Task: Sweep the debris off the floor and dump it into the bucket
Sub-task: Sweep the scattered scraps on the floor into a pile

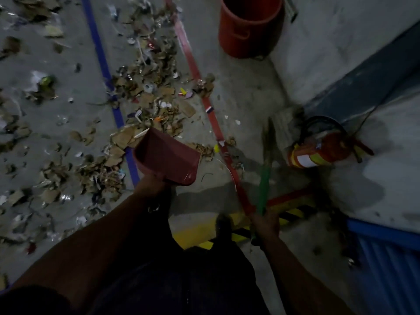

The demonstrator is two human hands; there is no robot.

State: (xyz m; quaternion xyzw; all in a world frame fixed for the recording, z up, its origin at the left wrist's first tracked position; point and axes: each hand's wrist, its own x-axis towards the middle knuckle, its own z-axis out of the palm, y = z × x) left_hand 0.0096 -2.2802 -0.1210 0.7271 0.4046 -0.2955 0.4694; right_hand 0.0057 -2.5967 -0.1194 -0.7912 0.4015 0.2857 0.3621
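Grey concrete floor (238, 105) all round, dim light, with a blue tape line (102, 62) and a red tape line (193, 64) running away from me toward the orange bucket (250, 30), which stands upright against the wall at the far end, just right of the red line. Debris (147, 87), mostly torn cardboard and bits of paper and foil, is scattered well short of the bucket, thickest between the two tape lines and spreading out left past the blue one. My left hand (151, 186) is wrapped round the handle of the red dustpan (167, 156), held up off the floor nearer me than the bucket, over the blue line; the pan looks to have nothing in it. My right hand (264, 225) grips the green broom handle (263, 185), bristles pointing toward the bucket, just right of the red line. A fire extinguisher (318, 151) lies on its side right of the broom, near the wall
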